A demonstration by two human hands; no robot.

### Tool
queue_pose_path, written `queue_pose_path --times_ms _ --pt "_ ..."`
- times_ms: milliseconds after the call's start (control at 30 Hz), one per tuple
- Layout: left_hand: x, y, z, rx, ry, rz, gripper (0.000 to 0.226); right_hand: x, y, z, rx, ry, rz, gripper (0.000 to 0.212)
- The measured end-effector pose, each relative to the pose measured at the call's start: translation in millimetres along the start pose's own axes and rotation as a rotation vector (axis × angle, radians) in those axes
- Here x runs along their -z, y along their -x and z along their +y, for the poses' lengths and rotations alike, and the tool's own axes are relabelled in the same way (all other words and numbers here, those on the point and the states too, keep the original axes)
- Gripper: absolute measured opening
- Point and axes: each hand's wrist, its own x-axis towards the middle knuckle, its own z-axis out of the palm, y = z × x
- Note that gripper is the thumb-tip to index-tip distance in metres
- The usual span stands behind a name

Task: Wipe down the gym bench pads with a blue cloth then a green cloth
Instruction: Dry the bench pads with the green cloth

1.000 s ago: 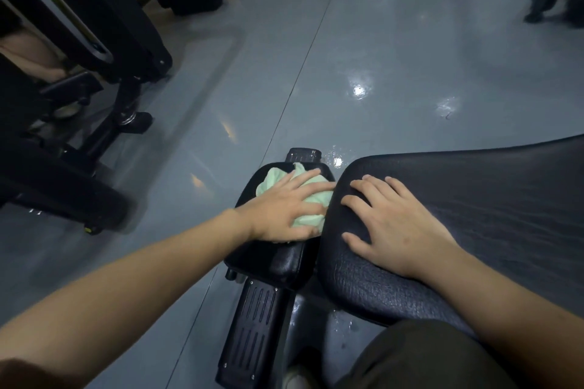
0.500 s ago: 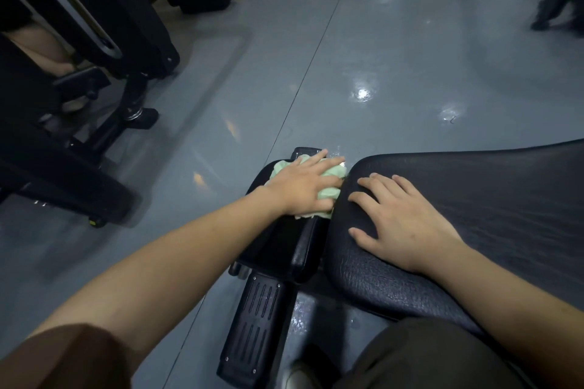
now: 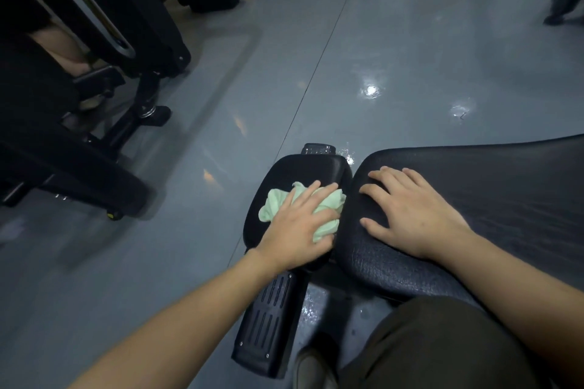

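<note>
A crumpled light green cloth [image 3: 278, 204] lies on the small black seat pad [image 3: 303, 169] of the gym bench. My left hand [image 3: 300, 227] presses flat on the cloth at the pad's near half, fingers pointing away and to the right. The large black back pad [image 3: 505, 186] stretches off to the right. My right hand [image 3: 410, 215] rests palm-down on its left end, fingers spread, holding nothing. No blue cloth is in view.
Below the seat pad a black ribbed foot plate [image 3: 268, 328] sticks out toward me. Black gym machines [image 3: 79, 98] crowd the left side, with someone's leg [image 3: 60, 50] among them. Glossy grey floor [image 3: 395, 57] spreads ahead. My knee [image 3: 442, 344] is at the bottom right.
My left hand slid the green cloth from the far end of the seat pad back toward me, onto the pad's middle and near part. My right hand stayed put on the back pad.
</note>
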Motion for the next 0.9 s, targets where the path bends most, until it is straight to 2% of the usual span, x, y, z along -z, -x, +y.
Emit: queue_pose_path --times_ms 167,267,367,433,667,900 --pt "-15 41 8 -0.033 -0.021 0.137 0.036 0 0 -1 -0.01 0.013 -0.004 0.07" --pt "-22 53 -3 -0.155 -0.08 0.203 0.045 1 0 -1 -0.01 0.015 -0.007 0.07" --pt "-20 55 -25 -0.297 -0.137 0.184 0.062 2 1 0 -0.014 0.007 -0.001 0.071" --pt "-17 56 -42 -0.339 -0.121 0.171 0.062 1 0 0 -0.009 0.002 0.0 0.071" --pt "-3 77 -105 -0.248 -0.139 0.046 0.072 -1 -1 2 0.004 0.011 0.015 0.069" --pt "-2 73 -83 -0.17 -0.063 0.017 0.074 0 -1 1 0.003 0.029 0.016 0.067"
